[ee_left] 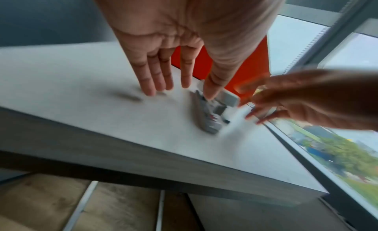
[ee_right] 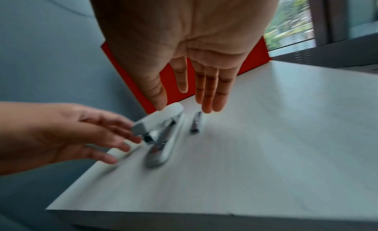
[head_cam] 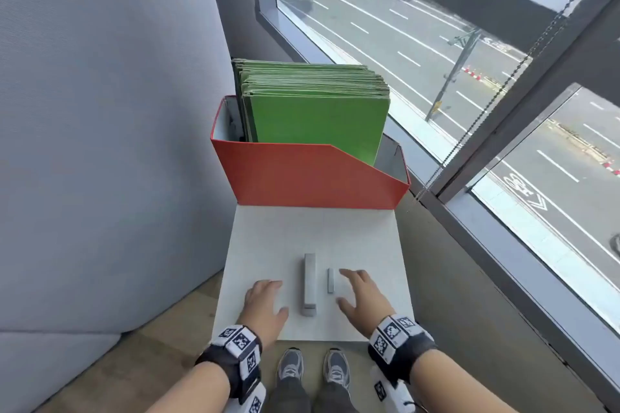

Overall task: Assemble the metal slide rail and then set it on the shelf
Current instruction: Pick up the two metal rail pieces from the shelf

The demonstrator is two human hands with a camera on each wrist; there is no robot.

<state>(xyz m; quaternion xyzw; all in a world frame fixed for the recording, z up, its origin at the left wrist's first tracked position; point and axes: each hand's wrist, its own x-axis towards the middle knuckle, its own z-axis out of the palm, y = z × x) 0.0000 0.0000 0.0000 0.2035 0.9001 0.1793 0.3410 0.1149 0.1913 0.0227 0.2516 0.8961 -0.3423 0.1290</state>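
Looking down, I see the long grey metal piece (head_cam: 309, 283) lying flat on the white shelf top (head_cam: 369, 235), with the short thin strip (head_cam: 330, 281) just beside it on its right, the two apart and roughly parallel. From the wrist views the long piece looks like a stapler-like body with its top lifted, though the blur keeps me from being sure. My left hand (head_cam: 263, 307) is just to the left of the long piece and my right hand (head_cam: 360, 295) just to the right of the strip; both have loose, spread fingers and hold nothing, and I cannot tell whether they touch the surface. Behind the parts stands a red file box (head_cam: 308, 174) full of green folders (head_cam: 315, 111), and a window (head_cam: 436, 27) runs along the right. I judge the task barely begun: the two parts are separate, so picking them up, fitting the strip into the long piece and setting the result down are all left.
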